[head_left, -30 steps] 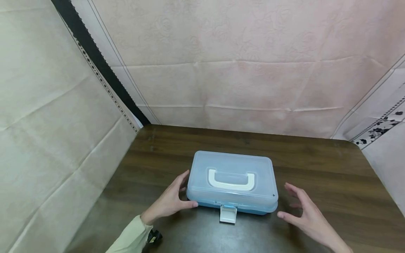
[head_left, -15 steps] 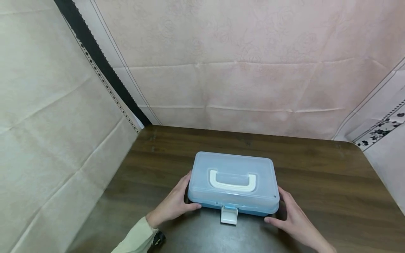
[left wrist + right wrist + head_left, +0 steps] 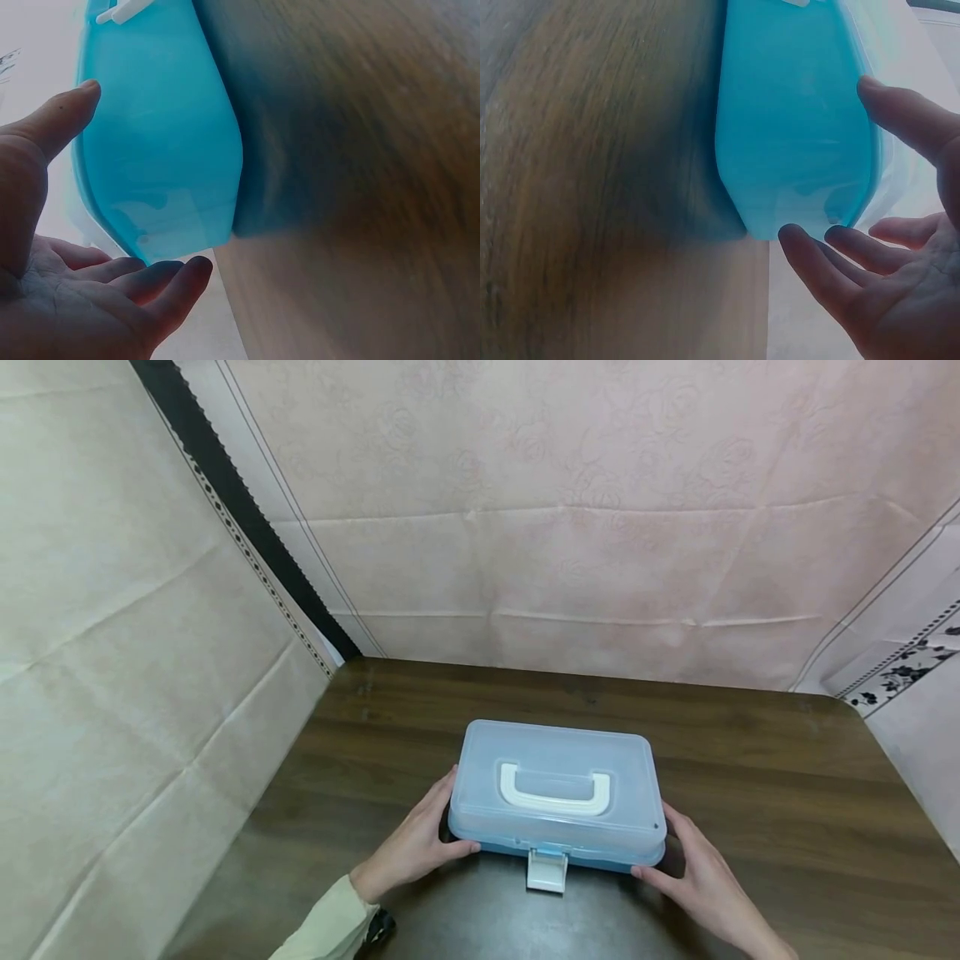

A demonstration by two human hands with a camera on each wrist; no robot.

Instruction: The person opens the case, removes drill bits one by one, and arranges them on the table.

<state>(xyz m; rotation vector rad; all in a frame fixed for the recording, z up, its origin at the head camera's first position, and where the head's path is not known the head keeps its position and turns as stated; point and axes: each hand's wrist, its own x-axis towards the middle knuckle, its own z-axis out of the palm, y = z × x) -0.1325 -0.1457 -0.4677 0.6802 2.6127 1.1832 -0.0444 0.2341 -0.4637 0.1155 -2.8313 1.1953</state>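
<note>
A light-blue plastic storage box (image 3: 555, 777) with a translucent lid sits on the table, its white handle (image 3: 553, 800) folded flat on top. From its front edge a pale latch (image 3: 547, 871) hangs down, flipped out. My left hand (image 3: 420, 839) grips the box's left end, thumb at the front corner and fingers along the side. At the opposite end my right hand (image 3: 697, 877) holds it likewise, thumb on the front right corner. Both wrist views show the blue base (image 3: 161, 135) with thumb and fingertips right at its edges. The contents do not show clearly through the lid.
The dark wooden table (image 3: 405, 710) has rounded far corners. A pale pink patterned cloth (image 3: 570, 568) hangs behind it, and a cream cloth (image 3: 150, 652) covers the left side. A dark strip (image 3: 247, 510) runs between the two cloths. More white cloth with black flowers (image 3: 903, 672) hangs at right.
My right hand has come in leftward from beside the box and now holds its right end. The left hand has stayed at the left end throughout. The box has barely shifted.
</note>
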